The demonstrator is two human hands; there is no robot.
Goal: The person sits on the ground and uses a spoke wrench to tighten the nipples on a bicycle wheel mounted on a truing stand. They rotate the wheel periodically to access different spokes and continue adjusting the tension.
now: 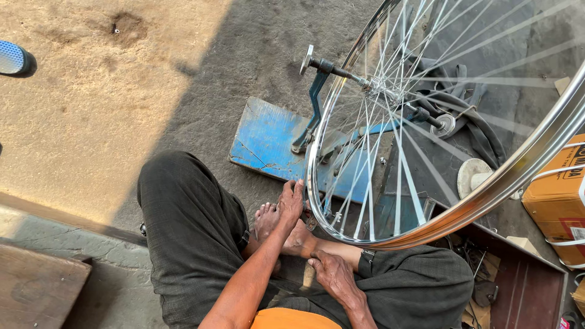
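A spoked bicycle wheel with a shiny metal rim (341,228) stands in a blue truing stand (317,97) on a blue wooden base (265,140). I sit cross-legged behind it in dark trousers. My left hand (290,204) reaches forward, and its extended fingers touch the lower left edge of the rim, just above my bare foot (265,220). My right hand (332,275) rests on my lower leg with the fingers curled in. I cannot see anything held in it.
A black inner tube (481,131) lies on the ground behind the wheel. A white round object (472,175) and an orange cardboard box (557,201) sit at the right. A dark tray with small tools (487,286) is at the lower right. A stone step (55,244) runs along the left.
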